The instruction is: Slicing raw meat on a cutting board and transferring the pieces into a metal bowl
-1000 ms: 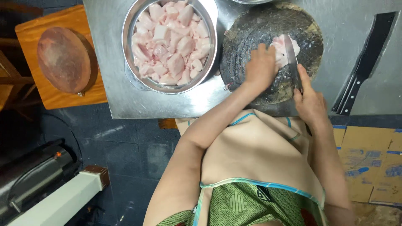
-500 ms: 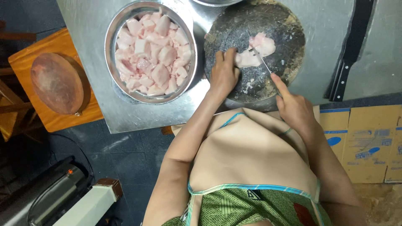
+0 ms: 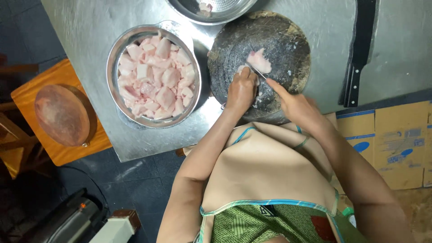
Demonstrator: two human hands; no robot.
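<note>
— Head view first: where is the meat piece (image 3: pixel 259 60) relative to the round dark chopping block (image 3: pixel 270 40)?

— It lies on the block, a little toward the person's side of the middle. It is a pale pink lump, and its long axis seems to run slantwise, from near the left hand up and away to the right.

— And the hands?

— The left hand (image 3: pixel 241 90) sits on the block's near edge, fingers curled down with the tips touching the near end of the meat. The meat lies just beyond it, away from the body. The right hand (image 3: pixel 292 105) is closed round the handle of a knife (image 3: pixel 257 72), forefinger stretched along it; the thin blade slants up-left and meets the meat beside the left fingertips.

— Which hand is nearer the meat?

— The left, which touches it. The right reaches it only through the blade.

— Anything else about the block?

— Left of it, just beside, stands a steel bowl (image 3: pixel 118 58) heaped with cut pink pieces. Beyond it is a second steel bowl (image 3: pixel 225 15), mostly out of frame. Well to its right lies a dark cleaver (image 3: pixel 359 54), untouched.
</note>
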